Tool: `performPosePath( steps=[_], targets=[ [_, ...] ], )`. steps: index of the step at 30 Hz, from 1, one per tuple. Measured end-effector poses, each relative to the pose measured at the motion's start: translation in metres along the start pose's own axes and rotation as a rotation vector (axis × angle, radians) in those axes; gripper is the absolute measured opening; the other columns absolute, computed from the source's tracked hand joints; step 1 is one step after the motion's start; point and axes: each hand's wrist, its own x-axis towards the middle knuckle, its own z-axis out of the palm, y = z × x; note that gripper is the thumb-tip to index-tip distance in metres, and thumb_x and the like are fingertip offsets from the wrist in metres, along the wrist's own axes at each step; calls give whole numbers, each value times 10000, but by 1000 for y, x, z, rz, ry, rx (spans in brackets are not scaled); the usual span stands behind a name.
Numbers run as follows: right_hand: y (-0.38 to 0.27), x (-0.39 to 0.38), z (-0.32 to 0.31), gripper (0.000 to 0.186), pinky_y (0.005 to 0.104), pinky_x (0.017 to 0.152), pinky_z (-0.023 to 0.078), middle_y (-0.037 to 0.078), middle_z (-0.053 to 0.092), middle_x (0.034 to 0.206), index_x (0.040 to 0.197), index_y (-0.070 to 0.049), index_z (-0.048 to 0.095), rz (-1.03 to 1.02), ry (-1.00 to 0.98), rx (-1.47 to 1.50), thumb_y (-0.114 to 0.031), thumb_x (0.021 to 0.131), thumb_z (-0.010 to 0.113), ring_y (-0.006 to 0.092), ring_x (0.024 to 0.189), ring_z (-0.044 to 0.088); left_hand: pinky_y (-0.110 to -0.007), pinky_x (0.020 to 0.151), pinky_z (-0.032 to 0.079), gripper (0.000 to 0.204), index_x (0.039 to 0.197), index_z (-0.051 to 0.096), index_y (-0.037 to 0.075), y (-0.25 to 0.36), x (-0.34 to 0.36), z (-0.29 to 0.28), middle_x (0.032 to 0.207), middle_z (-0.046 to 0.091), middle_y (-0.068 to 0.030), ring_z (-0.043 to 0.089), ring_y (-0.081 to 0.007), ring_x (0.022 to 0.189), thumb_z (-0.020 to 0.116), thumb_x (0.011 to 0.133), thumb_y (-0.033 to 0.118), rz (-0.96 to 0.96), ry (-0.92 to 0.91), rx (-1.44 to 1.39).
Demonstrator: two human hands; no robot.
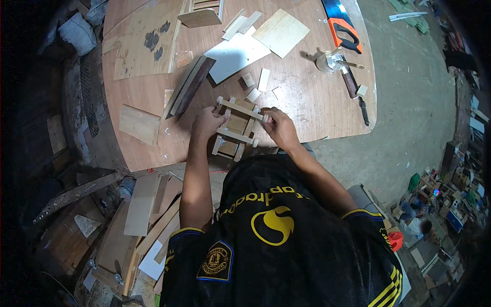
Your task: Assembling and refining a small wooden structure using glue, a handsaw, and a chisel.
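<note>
A small wooden cart-like frame (237, 124) sits at the near edge of the table, between my hands. Two pale crossbars run over it, with small round wooden wheels (254, 143) at their ends. My left hand (208, 122) is closed on the frame's left side, its thumb reaching toward the middle. On the other side, my right hand (280, 127) pinches the wheel at the right end of the far crossbar. Small wooden blocks (248, 80) and a thin pale strip (264, 80) lie just beyond the frame.
The wooden table (312, 97) carries an orange-handled saw (345, 35), a clear jar (329, 62) with sticks, and a long dark-handled tool (350, 82). Thick dark-edged boards (190, 87), a white panel (232, 57) and plywood pieces (281, 33) lie farther out. Wood scraps (143, 204) stand below left.
</note>
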Motion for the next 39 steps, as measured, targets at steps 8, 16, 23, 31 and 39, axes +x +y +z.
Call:
performPosePath(
  steps=[8,16,23,31,39],
  targets=[
    [-3,0,-3,358,364,668,504,115,618,858,1147,-41,673,-10,4,35,-66,794,730,269,724,604,-401,883,521,614,1236,634,-1,-8,6,6,1089,721,-164,689,-301,1026,795,762,355,19,-64,-88],
    [0,1,0,360,359,693,525,128,618,866,1144,-33,674,-2,3,36,-59,791,736,270,740,615,-374,822,535,546,1218,612,-37,-19,11,11,1063,711,-192,688,-248,944,800,793,250,75,-54,-134],
    [1,2,-1,369,356,701,533,136,622,886,1154,-29,670,1,4,25,-53,792,738,282,759,622,-361,916,503,524,1361,510,2,-21,18,7,1172,664,-154,643,-237,1061,667,878,127,73,-6,-293],
    [1,2,-1,353,360,729,519,122,621,885,1150,-47,674,22,-1,20,-76,803,731,280,771,617,-391,903,512,433,1305,607,79,-19,21,8,1131,690,-198,675,-317,1048,545,887,169,215,112,-288],
    [4,3,1,334,362,714,526,136,628,904,1136,-43,676,23,14,13,-83,809,730,288,774,625,-328,825,504,431,1350,590,85,-6,10,1,1058,716,-178,656,-178,901,546,926,146,142,73,-186]
  ],
)
